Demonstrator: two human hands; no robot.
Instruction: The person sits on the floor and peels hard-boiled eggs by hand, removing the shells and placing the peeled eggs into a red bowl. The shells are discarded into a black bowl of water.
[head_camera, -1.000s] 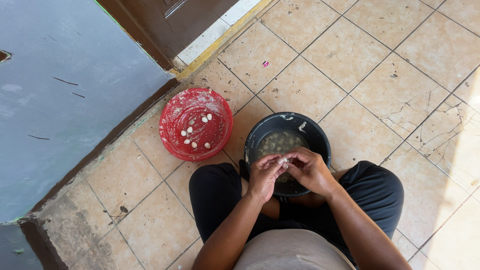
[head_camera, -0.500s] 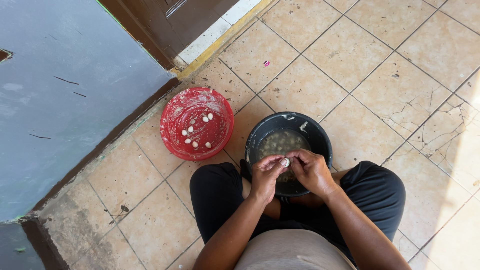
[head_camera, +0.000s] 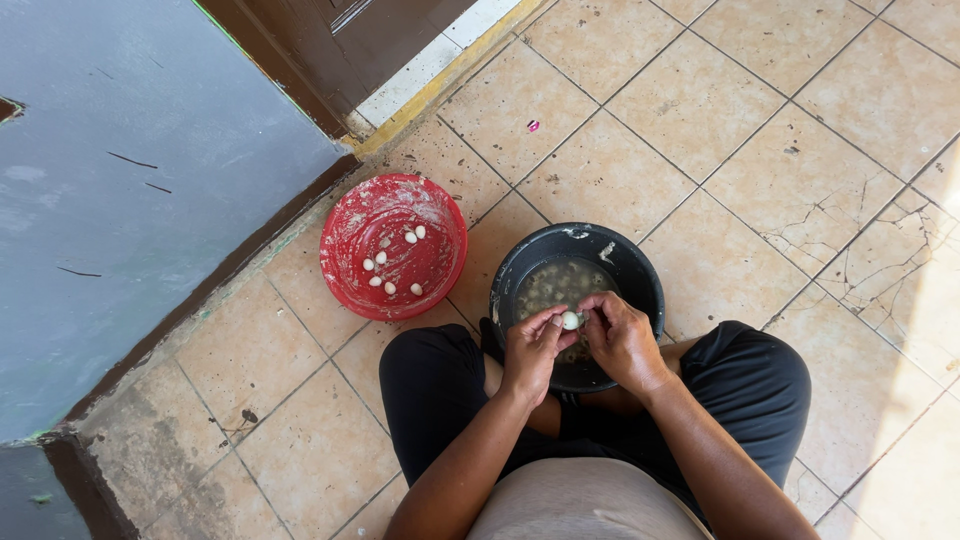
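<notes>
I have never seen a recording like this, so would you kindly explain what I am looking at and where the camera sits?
The camera is worn on a person's head and looks straight down, so you see their own arms and crossed legs on a tiled floor. The left hand and right hand together hold one small white round item, perhaps a peeled egg, over a black basin that holds murky liquid and more small pieces. Beside it, to the person's left, stands a red bowl with several similar white pieces. A blue wall and a brown door lie beyond.
</notes>
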